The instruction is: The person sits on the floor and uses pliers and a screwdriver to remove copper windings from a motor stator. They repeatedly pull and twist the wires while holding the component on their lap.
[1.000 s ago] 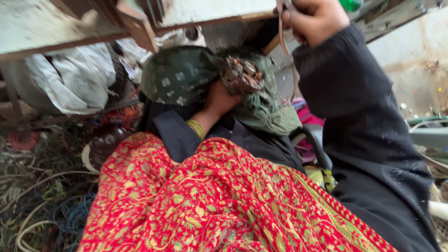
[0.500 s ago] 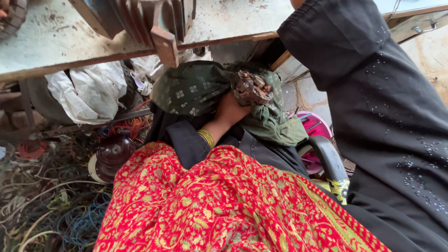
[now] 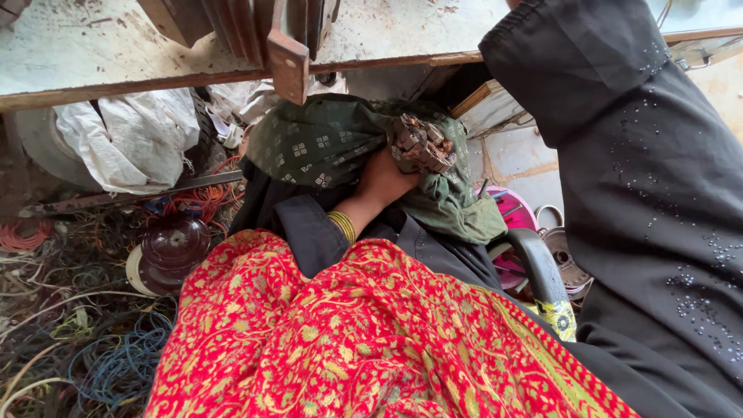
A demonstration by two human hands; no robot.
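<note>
My left hand [image 3: 385,179] is gripping a brownish bundle of metal scrap [image 3: 422,142], fingers wrapped around its underside, holding it up in my lap just below the edge of the workbench [image 3: 93,54]. A green patterned cloth [image 3: 325,139] is bunching around the bundle on three sides, draping over my hand's far side and spilling down toward my knee. Gold bangles [image 3: 342,226] are sitting on the wrist just behind the hand, where the black sleeve ends.

My right hand is reaching up past the top of the frame; only its black sleeve [image 3: 619,155] is showing, so I cannot tell whether that hand is open or closed.

Above my left hand the bench's wooden rim is running close overhead, and a rusty metal bracket [image 3: 288,66] is hanging down from it just beyond the cloth, leaving little headroom. Toward me, a red floral shawl [image 3: 364,333] is covering my lap. Out to the left of the hand, a white sack [image 3: 131,135] is lying under the bench, with a dark brown reel [image 3: 172,246] nearer and tangled wires [image 3: 70,340] crowding the floor. To the right of the hand, between it and my right sleeve, a pink container [image 3: 507,209] and a metal pot [image 3: 563,259] are standing on the ground.
</note>
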